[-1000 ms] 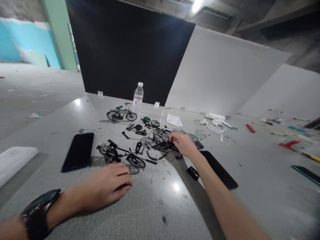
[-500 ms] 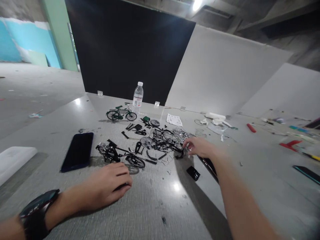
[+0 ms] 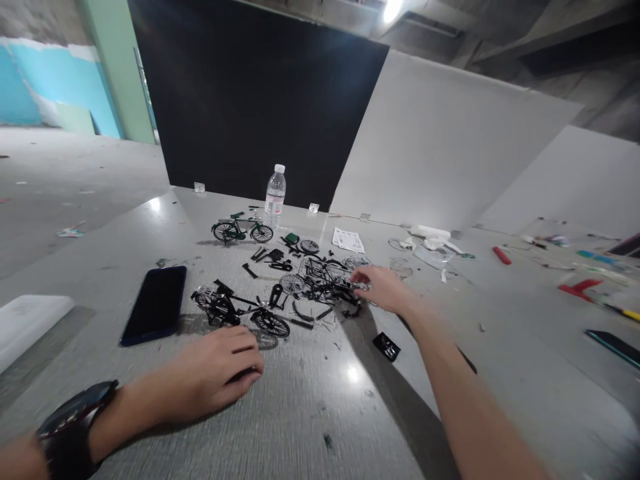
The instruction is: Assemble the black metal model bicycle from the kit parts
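Model bicycle parts [image 3: 320, 283] are lying in a black and silver heap, just at the fingertips of the right hand [image 3: 380, 288], spread from them toward nine o'clock. The fingers of this hand are bent over the right edge of the heap; I cannot tell whether they are clamped on some part or only touching. From these fingertips, a sheet of paper [image 3: 349, 240] lies at twelve o'clock, and a small black packet [image 3: 387, 347] at five o'clock. The left hand [image 3: 220, 370] rests palm down on the table [image 3: 300, 427], its fingers loosely curved, the thumb a little apart from the forefinger. Just beyond it, near one o'clock, stands a black model bicycle [image 3: 240, 310]; a dark phone [image 3: 156, 303] lies between ten and eleven o'clock. Farther out, at twelve o'clock from the black bicycle, stands a green model bicycle [image 3: 242, 230], with a water bottle [image 3: 275, 193] at its one o'clock
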The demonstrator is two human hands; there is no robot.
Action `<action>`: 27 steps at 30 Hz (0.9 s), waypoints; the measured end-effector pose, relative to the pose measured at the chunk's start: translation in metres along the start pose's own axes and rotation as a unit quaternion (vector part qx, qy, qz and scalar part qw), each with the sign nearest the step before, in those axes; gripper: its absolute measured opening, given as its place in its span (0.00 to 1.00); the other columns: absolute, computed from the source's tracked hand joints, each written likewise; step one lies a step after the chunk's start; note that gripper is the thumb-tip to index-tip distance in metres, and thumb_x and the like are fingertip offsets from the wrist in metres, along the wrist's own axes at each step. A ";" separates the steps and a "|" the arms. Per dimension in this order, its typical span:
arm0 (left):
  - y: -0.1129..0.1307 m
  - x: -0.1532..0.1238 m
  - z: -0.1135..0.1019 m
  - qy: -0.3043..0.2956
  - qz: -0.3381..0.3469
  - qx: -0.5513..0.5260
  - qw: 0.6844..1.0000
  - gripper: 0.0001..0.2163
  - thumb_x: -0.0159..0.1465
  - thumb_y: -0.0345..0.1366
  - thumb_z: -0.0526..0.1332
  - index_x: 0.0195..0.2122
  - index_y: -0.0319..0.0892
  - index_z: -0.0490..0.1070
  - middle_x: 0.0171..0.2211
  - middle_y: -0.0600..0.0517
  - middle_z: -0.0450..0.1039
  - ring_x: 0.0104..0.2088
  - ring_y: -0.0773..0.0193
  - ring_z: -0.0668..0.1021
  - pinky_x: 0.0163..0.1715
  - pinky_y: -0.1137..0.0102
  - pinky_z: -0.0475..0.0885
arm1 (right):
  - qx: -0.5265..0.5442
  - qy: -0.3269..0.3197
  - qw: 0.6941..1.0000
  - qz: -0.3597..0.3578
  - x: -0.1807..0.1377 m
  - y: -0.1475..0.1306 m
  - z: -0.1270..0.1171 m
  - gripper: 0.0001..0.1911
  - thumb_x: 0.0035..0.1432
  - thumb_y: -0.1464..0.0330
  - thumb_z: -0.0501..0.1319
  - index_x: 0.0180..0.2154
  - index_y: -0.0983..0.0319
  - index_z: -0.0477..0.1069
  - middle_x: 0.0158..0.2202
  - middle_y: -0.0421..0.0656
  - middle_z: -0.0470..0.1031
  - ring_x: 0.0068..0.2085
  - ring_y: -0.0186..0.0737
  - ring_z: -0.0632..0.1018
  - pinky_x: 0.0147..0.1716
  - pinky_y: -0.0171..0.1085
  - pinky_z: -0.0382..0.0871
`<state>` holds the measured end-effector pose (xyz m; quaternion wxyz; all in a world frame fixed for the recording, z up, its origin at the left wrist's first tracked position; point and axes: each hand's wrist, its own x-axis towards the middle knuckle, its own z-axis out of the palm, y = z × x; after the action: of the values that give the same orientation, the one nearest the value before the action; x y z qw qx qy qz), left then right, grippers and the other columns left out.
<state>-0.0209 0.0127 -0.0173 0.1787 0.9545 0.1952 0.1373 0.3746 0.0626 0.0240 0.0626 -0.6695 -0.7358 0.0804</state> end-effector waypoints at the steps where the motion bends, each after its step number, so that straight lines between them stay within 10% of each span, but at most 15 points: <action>1: 0.000 0.000 0.000 -0.001 0.000 -0.001 1.000 0.07 0.71 0.32 0.54 0.40 0.43 0.71 0.37 0.50 0.72 0.39 0.57 0.73 0.41 0.63 0.67 | -0.004 0.014 1.000 -0.002 0.001 -0.003 0.003 0.20 0.58 0.61 0.61 0.52 0.56 0.75 0.53 0.49 0.78 0.52 0.55 0.78 0.47 0.51 0.75; 5: 0.000 -0.001 0.000 -0.009 -0.004 -0.003 1.000 0.07 0.72 0.32 0.53 0.40 0.43 0.71 0.38 0.50 0.72 0.40 0.57 0.72 0.42 0.63 0.67 | -0.016 0.015 1.000 -0.002 0.005 -0.011 0.017 0.33 0.62 0.55 0.58 0.65 0.61 0.63 0.61 0.55 0.72 0.57 0.58 0.76 0.50 0.53 0.73; 27: 0.000 -0.002 -0.001 -0.002 -0.005 -0.007 1.000 0.07 0.71 0.32 0.54 0.40 0.43 0.71 0.38 0.50 0.72 0.41 0.57 0.72 0.42 0.64 0.66 | -0.128 0.129 0.980 0.084 0.016 -0.017 0.029 0.20 0.75 0.61 0.44 0.47 0.62 0.72 0.34 0.51 0.80 0.36 0.51 0.81 0.32 0.39 0.62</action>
<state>-0.0229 0.0125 -0.0169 0.1861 0.9527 0.1986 0.1355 0.3508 0.0758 -0.0016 0.0634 -0.7364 -0.6666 -0.0966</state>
